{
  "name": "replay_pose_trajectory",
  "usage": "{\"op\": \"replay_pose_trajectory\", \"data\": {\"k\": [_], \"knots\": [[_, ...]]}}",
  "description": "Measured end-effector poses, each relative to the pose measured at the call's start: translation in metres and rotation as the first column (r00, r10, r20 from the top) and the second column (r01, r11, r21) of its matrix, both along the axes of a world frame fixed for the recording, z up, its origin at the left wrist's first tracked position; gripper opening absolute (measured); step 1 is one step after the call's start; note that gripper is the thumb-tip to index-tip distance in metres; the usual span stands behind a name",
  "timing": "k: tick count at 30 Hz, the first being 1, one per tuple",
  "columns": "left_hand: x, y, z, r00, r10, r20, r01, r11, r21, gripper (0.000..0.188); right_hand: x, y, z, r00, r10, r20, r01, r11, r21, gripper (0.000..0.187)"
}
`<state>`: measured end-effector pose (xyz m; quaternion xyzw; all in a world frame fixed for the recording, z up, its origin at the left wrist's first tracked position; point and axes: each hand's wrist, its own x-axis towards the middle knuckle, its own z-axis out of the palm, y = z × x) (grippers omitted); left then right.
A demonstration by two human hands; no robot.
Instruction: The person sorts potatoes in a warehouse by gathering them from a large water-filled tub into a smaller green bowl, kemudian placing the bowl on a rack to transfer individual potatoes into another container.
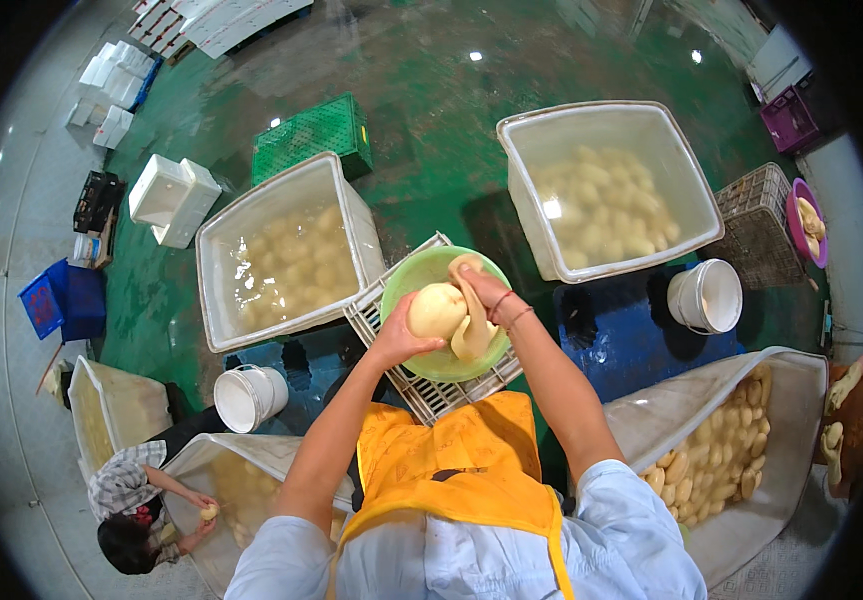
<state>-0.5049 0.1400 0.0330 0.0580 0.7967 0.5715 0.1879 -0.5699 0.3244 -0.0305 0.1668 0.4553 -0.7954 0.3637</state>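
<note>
Over a light green bowl, my left hand is closed around a smooth, round, pale yellow lump, about palm-sized, whose kind I cannot make out. My right hand grips a limp, pale tan flap, which hangs down against the lump's right side. Whether flap and lump are joined is hidden. The bowl rests on a white slatted crate just beyond my yellow apron.
Two large white tubs ahead hold many pale lumps in water. White buckets stand either side. At the right is another tub of lumps. A person works at the lower left; a green crate lies beyond.
</note>
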Motion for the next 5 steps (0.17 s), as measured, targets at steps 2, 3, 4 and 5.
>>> {"op": "replay_pose_trajectory", "data": {"k": [2, 3, 4, 5], "knots": [[0.0, -0.004, -0.005, 0.979, 0.057, 0.196, -0.105, 0.963, 0.249, 0.081, -0.001, 0.015, 0.009, 0.997, -0.062, 0.056, 0.072, 0.978, -0.196, 0.037], [-0.001, -0.007, -0.006, 0.964, 0.038, 0.262, -0.126, 0.937, 0.326, 0.08, -0.001, 0.019, 0.013, 0.995, -0.072, 0.07, 0.088, 0.962, -0.257, 0.037], [-0.002, -0.011, -0.007, 0.946, 0.015, 0.324, -0.151, 0.904, 0.4, 0.079, -0.001, 0.02, 0.02, 0.999, -0.048, 0.02, 0.052, 0.951, -0.305, 0.038], [-0.002, -0.012, -0.007, 0.946, 0.017, 0.324, -0.154, 0.904, 0.4, 0.079, 0.003, 0.02, 0.028, 0.999, -0.026, -0.032, 0.013, 0.937, -0.35, 0.039]]}}
